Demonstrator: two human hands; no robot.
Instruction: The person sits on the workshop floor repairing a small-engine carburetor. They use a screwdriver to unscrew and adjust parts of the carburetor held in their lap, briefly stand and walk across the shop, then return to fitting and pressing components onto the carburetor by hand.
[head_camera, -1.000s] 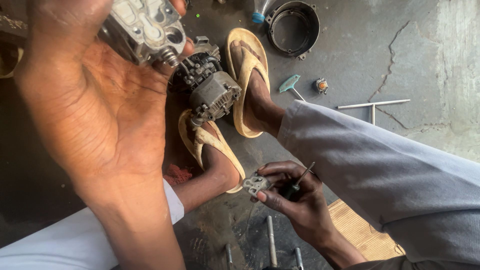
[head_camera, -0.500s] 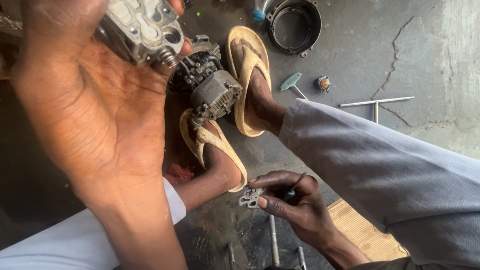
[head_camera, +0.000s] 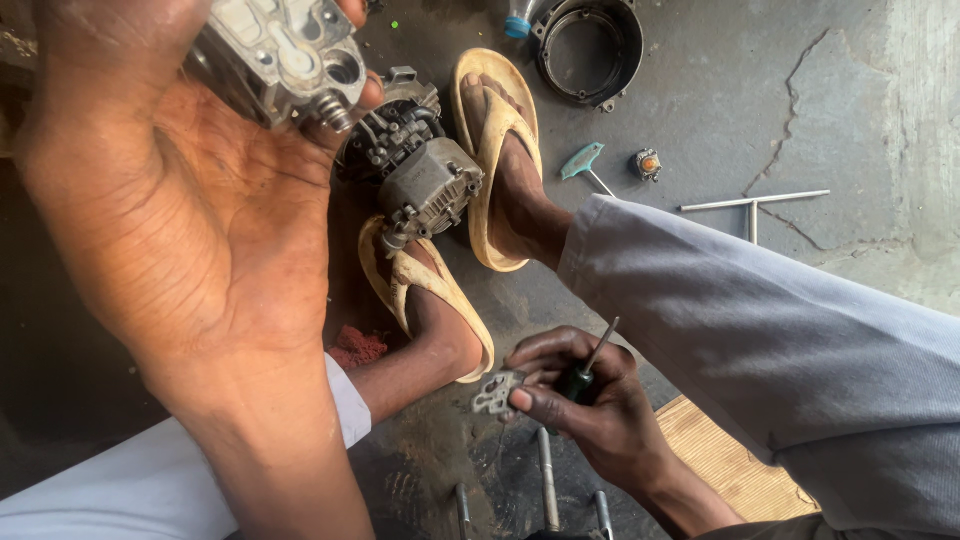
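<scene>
At upper left the left hand (head_camera: 190, 210) grips a rigid, hefty-looking metal carburetor body (head_camera: 285, 55) by its edges, while the right hand (head_camera: 585, 400) at lower centre pinches 1 thin, light plate (head_camera: 495, 392) and a screwdriver (head_camera: 585, 370).

**Floor and surroundings, head view**

Grey concrete floor (head_camera: 720, 110), stained and dusty, with a branching crack (head_camera: 790, 170) running down from the upper right. Paler, rougher strip of concrete along the right edge. Darker oily patch at bottom centre. Small heap of reddish grit (head_camera: 357, 347) on the floor. Wooden board (head_camera: 725, 465) lying flat at lower right. Even daylight, soft shadows. No walls or windows in view.
</scene>
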